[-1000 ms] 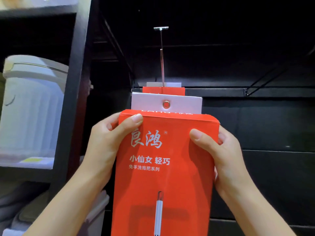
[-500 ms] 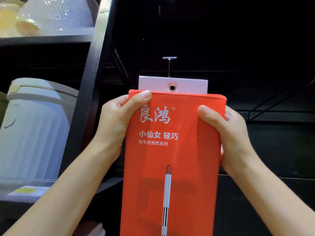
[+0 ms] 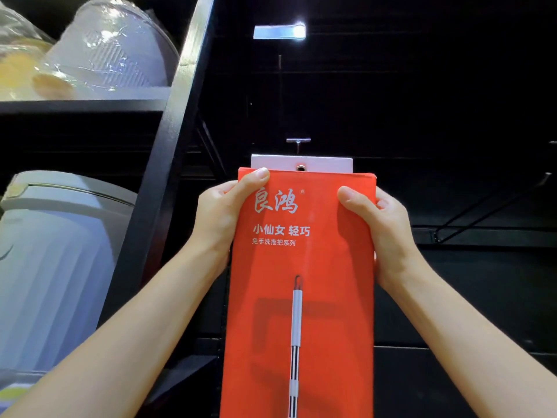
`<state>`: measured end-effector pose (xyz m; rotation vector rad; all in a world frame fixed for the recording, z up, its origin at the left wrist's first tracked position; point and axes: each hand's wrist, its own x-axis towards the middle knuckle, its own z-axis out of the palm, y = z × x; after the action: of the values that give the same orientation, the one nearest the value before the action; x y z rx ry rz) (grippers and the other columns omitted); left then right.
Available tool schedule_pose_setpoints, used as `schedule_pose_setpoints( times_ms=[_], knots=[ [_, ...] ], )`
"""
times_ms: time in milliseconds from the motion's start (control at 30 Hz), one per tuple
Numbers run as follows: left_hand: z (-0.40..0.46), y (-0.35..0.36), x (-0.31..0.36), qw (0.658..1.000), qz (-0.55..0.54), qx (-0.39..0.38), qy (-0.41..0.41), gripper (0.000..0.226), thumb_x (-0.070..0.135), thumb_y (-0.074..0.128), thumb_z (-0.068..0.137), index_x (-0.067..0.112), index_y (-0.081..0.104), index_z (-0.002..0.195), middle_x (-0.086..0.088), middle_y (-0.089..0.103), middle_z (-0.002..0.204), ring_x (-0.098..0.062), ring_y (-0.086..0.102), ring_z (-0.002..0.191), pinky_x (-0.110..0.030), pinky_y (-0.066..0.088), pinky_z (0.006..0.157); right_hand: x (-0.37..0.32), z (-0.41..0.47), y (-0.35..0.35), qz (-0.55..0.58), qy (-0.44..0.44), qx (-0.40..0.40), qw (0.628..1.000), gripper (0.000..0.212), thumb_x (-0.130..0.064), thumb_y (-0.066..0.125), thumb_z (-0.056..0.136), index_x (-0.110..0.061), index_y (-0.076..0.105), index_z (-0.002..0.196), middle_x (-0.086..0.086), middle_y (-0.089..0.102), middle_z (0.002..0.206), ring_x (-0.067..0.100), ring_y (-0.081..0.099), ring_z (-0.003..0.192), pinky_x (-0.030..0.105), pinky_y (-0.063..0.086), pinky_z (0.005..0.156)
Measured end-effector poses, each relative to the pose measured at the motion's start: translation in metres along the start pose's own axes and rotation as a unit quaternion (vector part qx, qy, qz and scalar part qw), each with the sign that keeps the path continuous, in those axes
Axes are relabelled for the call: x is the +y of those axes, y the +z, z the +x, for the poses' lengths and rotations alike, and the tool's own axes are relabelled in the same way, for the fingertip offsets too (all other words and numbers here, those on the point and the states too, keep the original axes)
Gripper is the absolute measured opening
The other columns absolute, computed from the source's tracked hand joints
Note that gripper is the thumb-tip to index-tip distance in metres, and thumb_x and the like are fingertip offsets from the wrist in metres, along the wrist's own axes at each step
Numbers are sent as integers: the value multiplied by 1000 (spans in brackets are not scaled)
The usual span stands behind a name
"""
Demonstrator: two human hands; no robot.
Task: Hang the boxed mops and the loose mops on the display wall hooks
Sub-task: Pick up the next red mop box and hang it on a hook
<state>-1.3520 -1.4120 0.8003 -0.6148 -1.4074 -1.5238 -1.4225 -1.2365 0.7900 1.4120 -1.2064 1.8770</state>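
Observation:
I hold a tall red mop box (image 3: 301, 282) upright in front of the black display wall (image 3: 422, 116). My left hand (image 3: 223, 212) grips its upper left edge, thumb on the front near the top corner. My right hand (image 3: 379, 224) grips its upper right edge, thumb on the front. A white hang tab (image 3: 325, 165) with a metal eyelet (image 3: 300, 168) sticks up from the box top. A metal hook (image 3: 298, 142) with a flat end plate shows just above the eyelet. Whether the tab is on the hook is not clear.
A black shelf post (image 3: 168, 152) slants up on the left. Behind it sit a white ribbed bin (image 3: 54, 260) and plastic-wrapped tubs (image 3: 99, 52) on an upper shelf. A bright label holder (image 3: 278, 32) hangs higher on the wall. A black bracket arm (image 3: 488, 206) crosses at right.
The box has risen toward the hook's end plate, and the long hook wire and the red boxes behind have gone out of sight. My view has tilted upward. Both hands keep the same hold.

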Motion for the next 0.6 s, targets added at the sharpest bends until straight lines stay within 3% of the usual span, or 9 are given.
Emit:
schedule_pose_setpoints(
  times_ms=[367,600],
  knots=[
    [26,1,-16,999,-33,6,-12,50,45,77,53,5,73,83,-16,74,81,-26,69,66,-41,57,73,16,26,-2,18,12,-2,1000,23,-29,72,69,-16,71,89,10,74,84,22,70,69,33,56,61],
    [35,1,-18,999,-37,3,-8,49,44,76,53,3,73,82,-15,73,78,-25,68,62,-39,57,70,21,35,-3,11,3,-9,1000,28,-34,75,66,-18,72,89,11,74,87,24,70,73,34,55,64]
  ],
)
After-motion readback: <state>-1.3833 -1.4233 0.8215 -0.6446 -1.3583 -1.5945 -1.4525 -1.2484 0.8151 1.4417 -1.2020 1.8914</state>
